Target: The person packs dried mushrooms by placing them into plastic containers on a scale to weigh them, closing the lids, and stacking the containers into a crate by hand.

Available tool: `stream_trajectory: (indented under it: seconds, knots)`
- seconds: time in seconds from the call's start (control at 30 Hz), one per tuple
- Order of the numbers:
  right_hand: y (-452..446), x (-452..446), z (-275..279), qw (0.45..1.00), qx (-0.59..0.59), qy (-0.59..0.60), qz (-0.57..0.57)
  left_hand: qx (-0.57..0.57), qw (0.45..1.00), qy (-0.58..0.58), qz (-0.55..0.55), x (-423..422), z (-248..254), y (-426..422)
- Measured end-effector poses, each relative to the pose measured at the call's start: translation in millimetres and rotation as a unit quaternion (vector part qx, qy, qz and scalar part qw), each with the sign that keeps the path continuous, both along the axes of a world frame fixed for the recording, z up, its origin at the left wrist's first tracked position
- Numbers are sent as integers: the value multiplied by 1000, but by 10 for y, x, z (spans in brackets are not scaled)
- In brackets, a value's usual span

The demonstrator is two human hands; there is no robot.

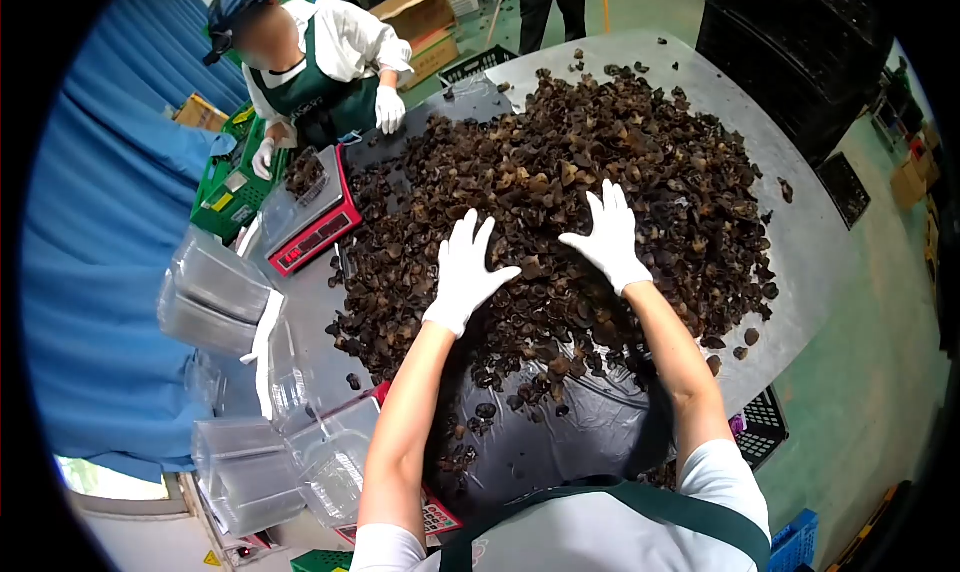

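Head view: left hand (pixel 463 277) and right hand (pixel 610 240) splay, gripping nothing visible, over the wood-ear mushroom pile (pixel 560 157) just beside the red digital scale (pixel 316 240); careless shoving scale-ward could wedge bits against it, skewing weights.

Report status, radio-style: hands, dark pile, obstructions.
Left hand, right hand: gloved, open, at dark pile; contact unclear. Pile heaped across table. Nothing visibly blocking; red scale beside pile.

The frame's top edge crops a standing person (pixel 553 14); toward bottom center, the left forearm (pixel 405 422) keeps part of a scale (pixel 441 518) from my view.
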State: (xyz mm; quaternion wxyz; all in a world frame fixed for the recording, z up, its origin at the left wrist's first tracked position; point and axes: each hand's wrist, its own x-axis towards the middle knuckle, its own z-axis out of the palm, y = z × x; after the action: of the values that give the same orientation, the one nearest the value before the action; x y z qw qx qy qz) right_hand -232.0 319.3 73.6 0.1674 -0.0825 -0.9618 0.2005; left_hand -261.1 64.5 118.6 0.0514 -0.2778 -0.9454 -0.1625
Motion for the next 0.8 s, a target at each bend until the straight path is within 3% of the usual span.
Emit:
stream_trajectory:
  seconds: [0.13,0.2,0.23,0.3,0.4,0.47,0.53,0.67,0.77,0.8]
  knots:
    - [-101,377,-126,998,32,14,43,-52,998,-22,4,30,-414,304]
    - [-204,619,-237,996,-17,-9,85,-49,999,-1,4,194,-546,293]
    - [-277,748,-388,993,-56,5,105,-17,1000,9,-19,280,-645,260]
    - [-420,990,-594,993,-10,2,118,33,998,21,-49,542,-727,188]
    - [-592,1305,-630,988,-37,12,147,-8,997,34,-73,1007,-754,34]
    - [-700,1511,-694,977,-45,56,201,80,993,-8,-84,1321,-942,-46]
    - [-872,1757,-598,973,-40,9,227,22,998,-10,-55,1675,-842,-114]
    - [-1107,2271,-575,957,-75,-5,281,73,997,-27,-2,2238,-935,-367]
    - [-1205,2566,-558,940,-90,-27,328,47,995,-72,51,2642,-943,-537]
    - [-1196,2630,-465,930,-82,-87,348,34,992,-97,72,2761,-967,-594]
